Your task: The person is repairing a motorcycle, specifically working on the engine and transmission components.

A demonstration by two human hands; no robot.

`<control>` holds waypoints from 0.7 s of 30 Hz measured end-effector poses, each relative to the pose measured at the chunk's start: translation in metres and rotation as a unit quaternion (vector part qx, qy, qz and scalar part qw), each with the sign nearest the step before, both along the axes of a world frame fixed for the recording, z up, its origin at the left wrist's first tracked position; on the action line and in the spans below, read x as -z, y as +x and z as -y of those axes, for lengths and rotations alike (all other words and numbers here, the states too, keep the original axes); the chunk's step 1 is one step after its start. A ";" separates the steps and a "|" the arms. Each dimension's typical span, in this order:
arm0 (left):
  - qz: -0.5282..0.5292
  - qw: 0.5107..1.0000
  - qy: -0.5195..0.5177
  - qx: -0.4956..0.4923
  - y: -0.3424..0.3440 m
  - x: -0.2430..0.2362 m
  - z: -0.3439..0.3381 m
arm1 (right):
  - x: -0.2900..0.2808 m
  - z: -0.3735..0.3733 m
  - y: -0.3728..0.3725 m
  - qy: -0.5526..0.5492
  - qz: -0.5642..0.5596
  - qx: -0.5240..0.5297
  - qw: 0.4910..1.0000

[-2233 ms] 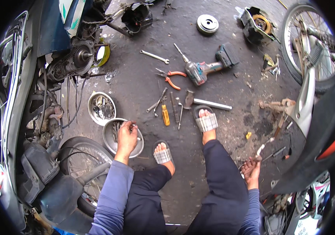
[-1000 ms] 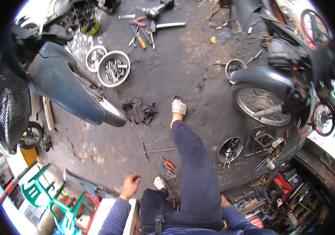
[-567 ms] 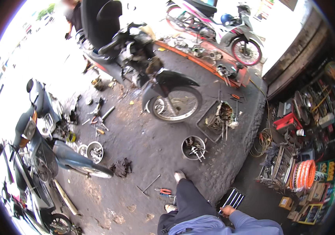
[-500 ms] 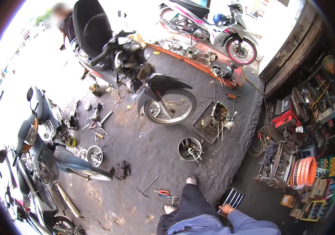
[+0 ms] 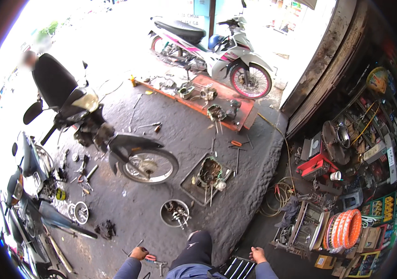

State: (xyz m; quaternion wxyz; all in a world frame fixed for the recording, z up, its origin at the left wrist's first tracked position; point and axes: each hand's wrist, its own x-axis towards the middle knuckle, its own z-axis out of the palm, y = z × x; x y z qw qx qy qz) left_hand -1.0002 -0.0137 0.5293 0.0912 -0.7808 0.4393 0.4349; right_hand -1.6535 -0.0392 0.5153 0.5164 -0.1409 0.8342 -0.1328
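Observation:
My left hand (image 5: 139, 253) hangs above the floor at the lower edge, its fingers curled in and nothing visible in them. Beyond and beside it lie red-handled pliers (image 5: 150, 257) and a T-handle wrench (image 5: 136, 246), partly covered by the hand. My right hand (image 5: 257, 255) is held loosely closed, with no object showing in it. It is just right of a low slatted metal stool (image 5: 238, 268), apart from it. In front of my knee stands a metal bowl (image 5: 162, 215) of metal parts. Past that, a tray (image 5: 190, 184) bears an engine casing (image 5: 210, 172).
A dark motorbike (image 5: 135, 144) stands ahead, a white and pink one (image 5: 217, 46) behind an orange platform (image 5: 240, 114). More motorbikes (image 5: 26, 200) line the left. On the right are a coiled hose (image 5: 272, 200), orange tyres (image 5: 342, 229) and crowded tool shelves (image 5: 375, 139). A person (image 5: 30, 59) is far left.
My right hand has let go of the metal stool and moved slightly off it. My left hand has come into view near the pliers. The whole view has shifted toward the right.

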 end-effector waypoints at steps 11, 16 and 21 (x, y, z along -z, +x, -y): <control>-0.033 0.994 0.038 -0.096 -0.198 0.041 0.274 | 0.089 0.400 -0.155 -0.080 0.027 -0.152 0.985; -0.156 0.923 0.062 -0.346 -0.285 0.046 0.304 | 0.189 0.583 -0.238 -0.150 -0.167 -0.299 0.928; -0.002 0.923 0.146 -0.357 -0.406 0.049 0.310 | 0.307 0.801 -0.235 -0.183 -0.166 -0.307 0.919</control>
